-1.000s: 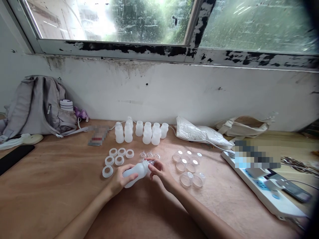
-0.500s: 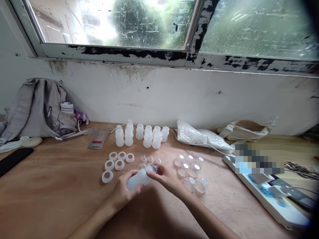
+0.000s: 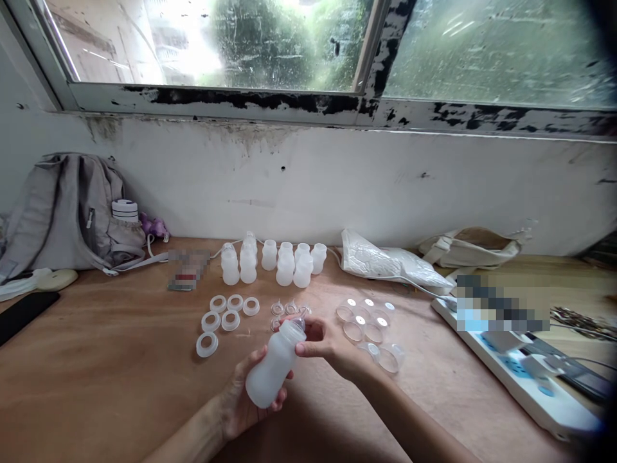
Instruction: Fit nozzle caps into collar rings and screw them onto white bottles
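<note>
My left hand [image 3: 245, 392] is wrapped round the body of a frosted white bottle [image 3: 270, 370], which tilts with its neck up to the right. At the bottle's mouth is a clear nipple [image 3: 299, 321], and the fingers of my right hand [image 3: 321, 344] close round it. Just behind lie several clear nipples [image 3: 290, 307]. White rings [image 3: 207, 344] lie on the table to the left, and clear round caps [image 3: 353, 332] to the right. Frosted bottles [image 3: 285, 267] stand in a group near the wall; two at the left have tops on.
A grey backpack [image 3: 72, 212] and a black phone [image 3: 24, 315] are at the left. Behind the caps lies a silvery packet [image 3: 385, 260]. A white power strip [image 3: 520, 373] with plugs and a beige bag [image 3: 470, 247] are at the right.
My left hand has turned the bottle more upright and brought it a little closer, showing more of its body. My right hand has stayed at its neck, with the fingers shifted round the nipple.
</note>
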Demonstrator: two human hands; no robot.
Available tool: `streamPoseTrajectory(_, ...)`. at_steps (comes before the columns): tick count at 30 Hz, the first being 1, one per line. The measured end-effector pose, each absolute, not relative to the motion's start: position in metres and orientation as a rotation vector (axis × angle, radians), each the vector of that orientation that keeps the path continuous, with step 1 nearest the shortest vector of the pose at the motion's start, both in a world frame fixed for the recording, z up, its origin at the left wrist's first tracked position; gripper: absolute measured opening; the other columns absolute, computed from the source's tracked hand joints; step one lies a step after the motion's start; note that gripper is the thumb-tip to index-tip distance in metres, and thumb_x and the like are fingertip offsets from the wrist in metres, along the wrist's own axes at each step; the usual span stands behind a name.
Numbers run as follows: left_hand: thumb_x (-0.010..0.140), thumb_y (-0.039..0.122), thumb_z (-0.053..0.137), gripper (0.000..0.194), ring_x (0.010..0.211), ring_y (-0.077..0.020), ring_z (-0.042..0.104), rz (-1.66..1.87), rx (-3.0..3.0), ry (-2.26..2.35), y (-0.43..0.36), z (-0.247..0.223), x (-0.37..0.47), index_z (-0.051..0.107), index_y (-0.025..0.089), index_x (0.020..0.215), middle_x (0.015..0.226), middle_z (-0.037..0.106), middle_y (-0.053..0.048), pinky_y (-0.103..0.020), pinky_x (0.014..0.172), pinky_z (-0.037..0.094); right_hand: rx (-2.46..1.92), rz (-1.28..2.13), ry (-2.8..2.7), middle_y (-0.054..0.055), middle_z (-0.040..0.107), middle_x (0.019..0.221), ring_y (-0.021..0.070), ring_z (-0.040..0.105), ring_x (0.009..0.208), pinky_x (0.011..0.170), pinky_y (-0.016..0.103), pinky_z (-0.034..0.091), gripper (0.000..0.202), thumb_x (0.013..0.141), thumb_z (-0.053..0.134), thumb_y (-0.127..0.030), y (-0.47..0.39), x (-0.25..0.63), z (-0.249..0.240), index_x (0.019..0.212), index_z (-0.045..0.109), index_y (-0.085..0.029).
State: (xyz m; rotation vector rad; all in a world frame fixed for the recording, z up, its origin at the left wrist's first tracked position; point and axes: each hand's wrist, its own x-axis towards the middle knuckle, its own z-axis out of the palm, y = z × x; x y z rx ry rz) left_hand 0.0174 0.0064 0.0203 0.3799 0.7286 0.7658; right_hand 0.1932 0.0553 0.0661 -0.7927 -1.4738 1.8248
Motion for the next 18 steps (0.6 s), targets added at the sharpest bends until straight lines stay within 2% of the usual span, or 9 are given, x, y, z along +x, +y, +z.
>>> streamPoseTrajectory(3, 0.066, 0.046, 0.064, 0.039, 0.061, -0.0126, 0.053, 0.949, 0.730, 0.847, 0.008, 0.023, 0.017, 0.057, 0.013, 0.087, 0.074, 0.057, -0.004, -0.021, 0.054, 0.040, -0.898, 1.705, -1.408, 0.002, 0.063, 0.079, 0.0187, 0.058, 0.079, 0.071, 0.030, 0.045, 0.028, 0.062, 0.073, -0.029, 0.053, 0.187, 0.061, 0.083, 0.060, -0.015)
streamPoseTrajectory(6, 0.059, 0.036, 0.073, 0.037, 0.069, -0.0135, 0.052, 1.109, 1.059, 0.993, 0.013, 0.028, 0.013, 0.056, 0.016, 0.085, 0.076, 0.056, -0.001, -0.021, 0.061, 0.040, -0.939, 1.649, -1.342, 0.002, 0.062, 0.080, 0.0195, 0.058, 0.080, 0.072, 0.032, 0.044, 0.030, 0.062, 0.073, -0.032, 0.053, 0.181, 0.056, 0.081, 0.057, -0.017)
streamPoseTrajectory(9, 0.064, 0.043, 0.066, 0.045, 0.069, -0.0142, 0.054, 0.939, 0.932, 0.827, 0.011, 0.028, 0.012, 0.054, 0.014, 0.097, 0.085, 0.058, -0.005, -0.023, 0.060, 0.040, -0.874, 1.681, -1.331, 0.005, 0.061, 0.097, 0.0203, 0.056, 0.087, 0.074, 0.032, 0.044, 0.034, 0.065, 0.070, -0.035, 0.051, 0.180, 0.056, 0.091, 0.056, -0.019)
streamPoseTrajectory(11, 0.067, 0.049, 0.060, 0.051, 0.063, -0.0138, 0.055, 0.743, 0.758, 0.635, 0.006, 0.025, 0.014, 0.053, 0.011, 0.101, 0.084, 0.058, -0.008, -0.023, 0.055, 0.039, -0.788, 1.781, -1.337, 0.007, 0.060, 0.104, 0.0191, 0.057, 0.084, 0.068, 0.029, 0.045, 0.036, 0.065, 0.069, -0.036, 0.048, 0.180, 0.056, 0.094, 0.056, -0.020)
streamPoseTrajectory(13, 0.065, 0.046, 0.060, 0.051, 0.058, -0.0128, 0.055, 0.647, 0.666, 0.532, 0.000, 0.022, 0.019, 0.053, 0.010, 0.100, 0.080, 0.058, -0.008, -0.023, 0.053, 0.038, -0.730, 1.854, -1.341, 0.008, 0.063, 0.100, 0.0154, 0.058, 0.069, 0.054, 0.025, 0.043, 0.033, 0.065, 0.068, -0.038, 0.044, 0.179, 0.054, 0.090, 0.057, -0.019)
streamPoseTrajectory(15, 0.062, 0.039, 0.063, 0.044, 0.057, -0.0123, 0.053, 0.677, 0.740, 0.568, -0.005, 0.021, 0.024, 0.056, 0.010, 0.094, 0.074, 0.057, -0.005, -0.023, 0.052, 0.037, -0.745, 1.778, -1.343, 0.007, 0.066, 0.090, 0.0131, 0.056, 0.059, 0.048, 0.023, 0.040, 0.026, 0.068, 0.065, -0.039, 0.039, 0.176, 0.052, 0.080, 0.057, -0.017)
streamPoseTrajectory(18, 0.060, 0.030, 0.067, 0.034, 0.057, -0.0116, 0.048, 0.871, 1.062, 0.817, -0.008, 0.026, 0.030, 0.058, 0.012, 0.087, 0.068, 0.055, -0.001, -0.022, 0.051, 0.033, -0.839, 1.528, -1.349, 0.005, 0.066, 0.080, 0.0152, 0.057, 0.068, 0.058, 0.025, 0.043, 0.021, 0.072, 0.062, -0.036, 0.032, 0.171, 0.052, 0.074, 0.057, -0.017)
